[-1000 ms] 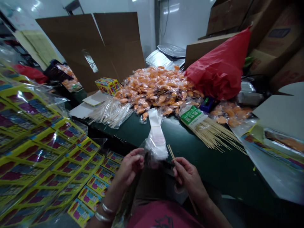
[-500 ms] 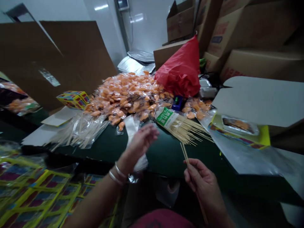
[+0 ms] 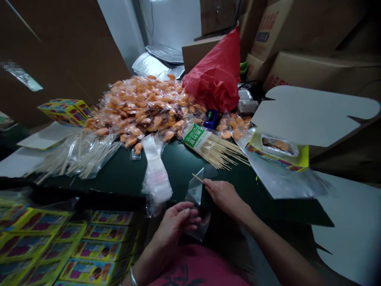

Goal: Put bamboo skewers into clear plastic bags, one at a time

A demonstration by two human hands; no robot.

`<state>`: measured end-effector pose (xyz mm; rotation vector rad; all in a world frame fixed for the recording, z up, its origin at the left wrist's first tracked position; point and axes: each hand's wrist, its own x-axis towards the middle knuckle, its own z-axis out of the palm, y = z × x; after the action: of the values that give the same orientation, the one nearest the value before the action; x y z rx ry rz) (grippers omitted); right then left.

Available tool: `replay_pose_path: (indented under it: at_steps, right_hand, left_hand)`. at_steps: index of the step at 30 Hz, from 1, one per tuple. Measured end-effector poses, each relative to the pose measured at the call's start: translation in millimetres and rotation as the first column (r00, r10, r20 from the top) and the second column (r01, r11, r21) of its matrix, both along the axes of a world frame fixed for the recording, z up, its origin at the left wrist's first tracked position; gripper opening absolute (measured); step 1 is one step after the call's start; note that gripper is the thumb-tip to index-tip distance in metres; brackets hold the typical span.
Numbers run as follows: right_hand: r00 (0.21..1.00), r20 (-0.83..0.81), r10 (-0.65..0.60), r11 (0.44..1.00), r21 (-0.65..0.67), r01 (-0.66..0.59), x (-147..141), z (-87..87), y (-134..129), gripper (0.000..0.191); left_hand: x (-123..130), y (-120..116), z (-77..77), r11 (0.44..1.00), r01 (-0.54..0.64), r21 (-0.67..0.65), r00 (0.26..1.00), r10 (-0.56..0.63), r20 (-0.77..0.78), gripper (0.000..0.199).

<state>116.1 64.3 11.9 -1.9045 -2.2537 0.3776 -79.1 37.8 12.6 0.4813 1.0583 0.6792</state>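
Observation:
My right hand (image 3: 223, 194) is closed around thin bamboo skewers (image 3: 198, 178), whose tips stick out to the upper left past the fingers. A clear plastic bag (image 3: 195, 190) lies at the table's near edge, just under those tips. My left hand (image 3: 180, 220) is just below the bag, palm turned inward, its fingers loosely bent and apart. A strip of flat plastic bags (image 3: 157, 174) lies to the left of the clear bag. Beyond my right hand, a pack of bamboo skewers (image 3: 212, 147) with a green label rests on the table, its sticks fanned out.
Wrapped orange pieces (image 3: 143, 107) are heaped at the back, beside a red bag (image 3: 216, 75). Wrapped sticks (image 3: 80, 155) lie left. An open yellow box (image 3: 303, 157) with a tray stands right. Packaged boxes (image 3: 92, 250) fill the lower left; cartons (image 3: 312, 71) are stacked behind.
My left hand has dropped down toward my body from above the bag strip. My right hand has moved up and left with the skewers, their tips now at the clear bag.

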Motion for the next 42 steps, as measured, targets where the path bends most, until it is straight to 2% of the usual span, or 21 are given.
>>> replay_pose_path:
  at_steps: [2, 4, 7, 9, 11, 16, 18, 21, 25, 33, 38, 42]
  right_hand:
    - [0.997, 0.078, -0.026, 1.0, -0.016, 0.027, 5, 1.7, 4, 0.021]
    - [0.994, 0.055, -0.096, 0.995, -0.004, 0.096, 11, 5.0, -2, 0.024]
    - [0.962, -0.227, -0.155, 0.988, -0.02, 0.154, 15, 10.3, -29, 0.03]
    - [0.873, -0.468, -0.141, 0.99, -0.068, 0.123, 10, 10.8, -54, 0.026]
    - [0.766, -0.621, -0.166, 0.985, -0.135, 0.105, 2, 6.6, -78, 0.02]
    - [0.518, -0.766, -0.38, 0.924, -0.336, 0.18, -17, -9.0, -114, 0.027]
    - [0.454, -0.793, -0.406, 0.913, -0.376, 0.16, -21, -10.1, -117, 0.028]
    - [0.407, -0.825, -0.393, 0.913, -0.403, 0.065, -26, -9.0, -117, 0.026]
    - [0.349, -0.833, -0.43, 0.883, -0.469, -0.03, -28, -13.5, -113, 0.025]
    - [0.308, -0.843, -0.442, 0.883, -0.469, -0.015, -24, -16.8, -105, 0.026]
    - [0.234, -0.842, -0.487, 0.865, -0.503, -0.009, -29, -25.3, -105, 0.028]
    - [0.157, -0.831, -0.534, 0.84, -0.542, -0.011, -36, -29.8, -107, 0.031]
  left_hand:
    - [-1, -7, -9.7, 0.998, 0.054, -0.043, 0.999, -0.053, 0.009, 0.012]
    - [1, -11, -18.0, 0.996, 0.063, -0.063, 0.998, -0.061, 0.026, 0.013]
    - [8, -12, -24.1, 0.997, 0.028, -0.075, 0.997, -0.022, 0.07, 0.015]
    - [12, -12, -24.5, 0.996, -0.005, -0.087, 0.994, 0.014, 0.108, 0.015]
    - [15, -12, -23.2, 0.994, -0.038, -0.099, 0.988, 0.052, 0.146, 0.018]
    - [14, -15, -21.2, 0.994, -0.033, -0.103, 0.97, 0.056, 0.237, 0.022]
    - [14, -15, -22.4, 0.997, -0.012, -0.082, 0.97, 0.031, 0.242, 0.024]
    - [17, -14, -23.5, 0.999, -0.023, -0.048, 0.975, 0.034, 0.222, 0.026]
    - [20, -15, -21.0, 0.999, -0.047, -0.014, 0.977, 0.049, 0.206, 0.03]
    - [20, -17, -22.3, 0.994, -0.05, 0.099, 0.978, 0.029, 0.208, 0.031]
    - [21, -17, -19.6, 0.992, -0.087, 0.094, 0.992, 0.078, 0.096, 0.034]
    - [16, -18, -20.6, 0.984, -0.019, 0.177, 0.999, 0.026, -0.041, 0.041]
